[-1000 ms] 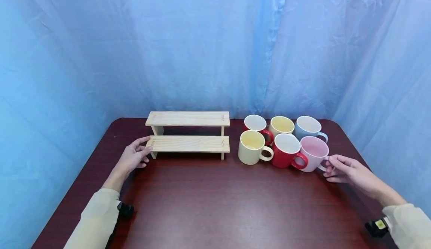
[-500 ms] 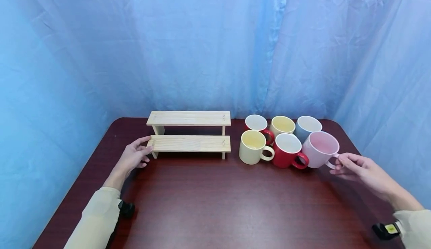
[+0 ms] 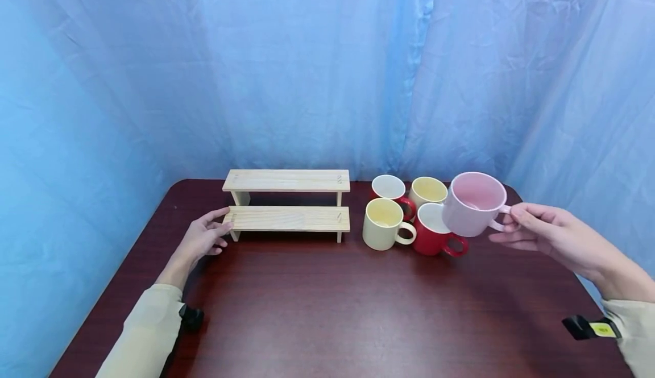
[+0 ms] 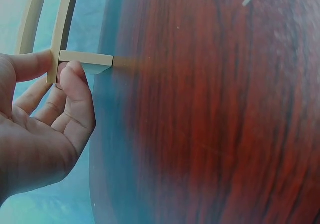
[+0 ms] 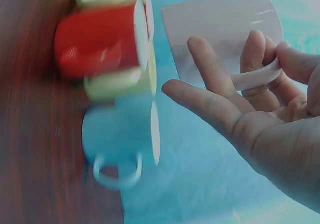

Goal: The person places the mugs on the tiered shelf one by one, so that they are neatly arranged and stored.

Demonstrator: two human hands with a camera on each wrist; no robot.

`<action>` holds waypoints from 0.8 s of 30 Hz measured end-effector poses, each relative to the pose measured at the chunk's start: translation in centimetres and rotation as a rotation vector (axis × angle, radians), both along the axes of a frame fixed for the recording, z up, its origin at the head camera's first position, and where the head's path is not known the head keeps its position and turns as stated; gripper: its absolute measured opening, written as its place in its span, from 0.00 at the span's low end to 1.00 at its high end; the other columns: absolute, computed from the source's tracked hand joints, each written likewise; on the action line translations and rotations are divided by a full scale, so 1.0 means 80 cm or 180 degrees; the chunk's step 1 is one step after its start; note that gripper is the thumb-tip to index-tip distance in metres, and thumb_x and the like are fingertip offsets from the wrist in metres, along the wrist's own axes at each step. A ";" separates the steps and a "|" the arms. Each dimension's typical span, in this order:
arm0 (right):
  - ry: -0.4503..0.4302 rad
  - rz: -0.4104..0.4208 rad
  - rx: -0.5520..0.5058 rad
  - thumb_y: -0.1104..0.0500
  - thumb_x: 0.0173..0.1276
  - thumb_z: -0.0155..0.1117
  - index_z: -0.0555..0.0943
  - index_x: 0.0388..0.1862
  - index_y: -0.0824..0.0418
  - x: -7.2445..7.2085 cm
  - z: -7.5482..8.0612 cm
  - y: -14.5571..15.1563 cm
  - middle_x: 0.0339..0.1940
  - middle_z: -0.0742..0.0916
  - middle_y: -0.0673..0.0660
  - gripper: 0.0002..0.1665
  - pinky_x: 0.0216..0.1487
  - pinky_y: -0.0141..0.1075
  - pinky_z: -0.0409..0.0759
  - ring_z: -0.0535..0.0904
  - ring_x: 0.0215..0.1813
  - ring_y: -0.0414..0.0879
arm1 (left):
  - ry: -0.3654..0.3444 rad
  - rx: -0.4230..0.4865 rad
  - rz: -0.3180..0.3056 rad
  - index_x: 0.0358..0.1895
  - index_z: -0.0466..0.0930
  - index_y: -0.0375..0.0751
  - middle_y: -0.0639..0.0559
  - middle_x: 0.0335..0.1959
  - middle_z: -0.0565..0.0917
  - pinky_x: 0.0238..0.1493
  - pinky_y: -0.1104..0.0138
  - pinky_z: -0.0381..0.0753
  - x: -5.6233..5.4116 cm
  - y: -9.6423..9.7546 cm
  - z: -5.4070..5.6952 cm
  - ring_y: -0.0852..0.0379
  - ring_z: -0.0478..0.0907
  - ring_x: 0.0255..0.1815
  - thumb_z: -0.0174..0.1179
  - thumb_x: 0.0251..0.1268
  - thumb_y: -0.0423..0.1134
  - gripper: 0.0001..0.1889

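Observation:
My right hand (image 3: 568, 239) pinches the handle of a pink mug (image 3: 468, 216), raised above the other mugs. In the right wrist view the mug (image 5: 225, 28) has its handle between thumb and fingers, with two fingers stretched out. My left hand (image 3: 199, 240) grips the left end of the lower board of a two-tier wooden shelf (image 3: 286, 219). Up close in the left wrist view, thumb and fingers meet on either side of the board's end (image 4: 54, 68). The pink mug hides the blue mug (image 5: 120, 134) in the head view and overlaps a red mug (image 3: 430, 241).
Left of the pink mug stand a cream mug (image 3: 380, 233) in front, another red mug (image 3: 388, 187) and a yellow mug (image 3: 428, 189) behind. All rest on a dark red-brown table (image 3: 348, 310). Blue curtains (image 3: 307, 71) hang around its back and sides.
My right hand has lifted the pink mug off the table, first shifting right, then up and slightly back left. The left hand keeps its place on the shelf.

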State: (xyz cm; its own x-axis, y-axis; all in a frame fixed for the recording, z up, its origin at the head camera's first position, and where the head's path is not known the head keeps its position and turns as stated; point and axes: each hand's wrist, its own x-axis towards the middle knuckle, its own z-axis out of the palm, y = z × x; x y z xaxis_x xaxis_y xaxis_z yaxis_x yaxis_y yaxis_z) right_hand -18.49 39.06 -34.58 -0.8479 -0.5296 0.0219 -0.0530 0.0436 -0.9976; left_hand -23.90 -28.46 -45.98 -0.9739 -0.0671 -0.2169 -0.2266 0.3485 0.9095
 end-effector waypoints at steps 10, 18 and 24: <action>-0.0161 0.0303 -0.0335 0.66 0.86 0.37 0.77 0.52 0.68 -0.028 0.023 -0.098 0.50 0.86 0.60 0.18 0.57 0.49 0.80 0.84 0.56 0.62 | -0.0025 -0.0043 -0.0010 0.80 0.61 0.49 0.38 0.53 0.80 0.30 0.63 0.84 -0.001 0.001 0.001 0.50 0.81 0.31 0.60 0.76 0.48 0.34; -0.0147 0.0120 -0.0031 0.56 0.84 0.48 0.79 0.49 0.65 -0.057 0.029 -0.199 0.48 0.85 0.62 0.14 0.56 0.45 0.82 0.85 0.54 0.62 | 0.0008 -0.0071 0.0032 0.79 0.62 0.49 0.38 0.54 0.79 0.30 0.64 0.84 0.002 -0.001 0.001 0.51 0.81 0.30 0.60 0.75 0.48 0.33; -0.0314 0.0248 -0.0145 0.53 0.83 0.51 0.78 0.48 0.67 -0.086 0.030 -0.276 0.49 0.82 0.67 0.17 0.58 0.54 0.80 0.82 0.57 0.68 | -0.0006 -0.0020 0.0081 0.78 0.63 0.50 0.39 0.52 0.81 0.28 0.65 0.83 0.002 0.008 -0.005 0.52 0.81 0.30 0.61 0.74 0.48 0.33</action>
State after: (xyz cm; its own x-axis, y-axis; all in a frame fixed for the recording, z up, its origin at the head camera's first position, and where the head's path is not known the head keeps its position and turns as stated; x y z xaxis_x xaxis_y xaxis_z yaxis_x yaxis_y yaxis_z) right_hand -25.40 17.01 -32.17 -0.8036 -0.5942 -0.0342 0.0441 -0.0021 -0.9990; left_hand -23.74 -27.85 -46.34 -0.9714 -0.0931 -0.2183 -0.2371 0.3483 0.9069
